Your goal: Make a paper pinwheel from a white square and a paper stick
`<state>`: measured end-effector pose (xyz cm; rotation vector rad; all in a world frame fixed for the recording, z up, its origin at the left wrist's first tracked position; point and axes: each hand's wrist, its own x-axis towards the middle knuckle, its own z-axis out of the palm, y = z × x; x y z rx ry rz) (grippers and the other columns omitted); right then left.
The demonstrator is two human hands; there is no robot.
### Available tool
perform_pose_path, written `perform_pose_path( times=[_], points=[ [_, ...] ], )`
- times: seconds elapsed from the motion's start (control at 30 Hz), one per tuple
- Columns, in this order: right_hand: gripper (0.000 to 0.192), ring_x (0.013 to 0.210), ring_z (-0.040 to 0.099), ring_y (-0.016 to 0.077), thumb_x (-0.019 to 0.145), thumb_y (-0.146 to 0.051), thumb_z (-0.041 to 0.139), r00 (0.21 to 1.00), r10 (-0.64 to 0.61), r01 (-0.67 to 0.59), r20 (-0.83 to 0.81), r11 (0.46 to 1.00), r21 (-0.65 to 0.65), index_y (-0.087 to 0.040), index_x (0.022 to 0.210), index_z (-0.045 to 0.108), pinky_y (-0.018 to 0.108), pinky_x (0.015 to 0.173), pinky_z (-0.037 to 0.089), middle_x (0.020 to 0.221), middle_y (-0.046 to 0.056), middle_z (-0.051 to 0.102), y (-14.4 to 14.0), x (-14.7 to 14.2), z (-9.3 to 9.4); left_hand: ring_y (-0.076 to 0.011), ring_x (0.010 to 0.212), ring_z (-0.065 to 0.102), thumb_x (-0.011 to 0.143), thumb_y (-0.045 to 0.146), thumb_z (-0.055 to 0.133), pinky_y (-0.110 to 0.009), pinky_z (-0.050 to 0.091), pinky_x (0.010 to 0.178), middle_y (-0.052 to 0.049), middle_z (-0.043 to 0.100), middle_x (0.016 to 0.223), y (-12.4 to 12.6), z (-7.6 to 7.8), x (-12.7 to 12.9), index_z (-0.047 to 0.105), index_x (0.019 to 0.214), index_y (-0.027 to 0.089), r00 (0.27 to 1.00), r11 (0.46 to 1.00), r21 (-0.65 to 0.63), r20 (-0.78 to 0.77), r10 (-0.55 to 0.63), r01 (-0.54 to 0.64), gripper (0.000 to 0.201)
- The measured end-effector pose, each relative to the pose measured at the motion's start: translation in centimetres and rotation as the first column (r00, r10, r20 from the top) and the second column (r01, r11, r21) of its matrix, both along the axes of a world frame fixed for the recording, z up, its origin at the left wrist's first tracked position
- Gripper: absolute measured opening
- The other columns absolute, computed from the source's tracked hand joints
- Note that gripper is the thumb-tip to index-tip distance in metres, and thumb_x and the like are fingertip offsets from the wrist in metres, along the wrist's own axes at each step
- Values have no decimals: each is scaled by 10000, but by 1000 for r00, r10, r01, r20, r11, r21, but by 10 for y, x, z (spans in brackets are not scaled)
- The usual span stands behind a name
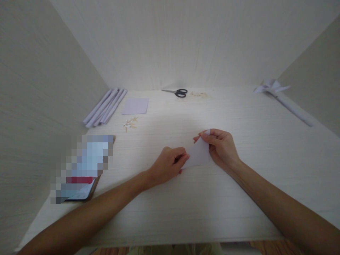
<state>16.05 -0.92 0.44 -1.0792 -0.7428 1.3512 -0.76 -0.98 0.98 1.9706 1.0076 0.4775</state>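
Between my two hands is a white sheet of paper [198, 153], folded into what looks like a triangle and raised toward me. My left hand [170, 162] pinches its lower left corner between thumb and fingers. The upper right corner is gripped by my right hand [220, 144], the thumb lying on the paper's face and the other fingers partly hidden behind it. A stack of square white paper [135, 106] lies farther back on the left, with a small pile of short pale sticks or pins [130, 123] in front of it.
Several rolled paper tubes [106, 108] lie at the back left. Scissors [176, 92] with black handles rest by the back wall, beside small pale bits [198, 95]. A paper pinwheel [273, 88] on a tube lies at the right. A blurred phone or tablet [90, 166] sits left.
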Motion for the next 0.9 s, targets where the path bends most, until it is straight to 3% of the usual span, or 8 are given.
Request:
perform_pose_path(
  times=[0.23,0.47,0.7,0.9],
  points=[
    [89,504,599,120,610,-224,681,1000,25,-25,-4,999,33,-155,581,633,219,484,456,574,30,673,0,-2,0,-42,348,376,800,285,402,-155,258,388,63,412,377,0,-2,0,411,540,157,1000,1000,30,-12,-9,9,290],
    [152,495,592,127,646,-295,666,993,-55,48,106,996,70,-154,604,626,239,481,461,585,31,669,-2,-4,-3,-35,349,336,797,261,405,-157,244,397,69,392,377,-1,-2,1,393,527,157,1000,998,68,-15,-14,15,289],
    [125,566,618,136,675,-278,643,998,3,-8,68,997,82,-164,625,637,252,536,489,620,30,675,-2,-3,-2,-37,367,320,799,266,400,-164,236,406,68,391,386,0,-2,0,406,530,154,999,995,94,-24,-26,28,292],
    [136,540,611,140,666,-290,640,999,-14,11,51,998,59,-170,609,612,264,525,497,599,26,665,-3,-4,1,-38,361,321,798,281,396,-159,231,389,69,387,384,1,-2,0,397,535,158,999,999,22,10,-45,44,291]
  ],
)
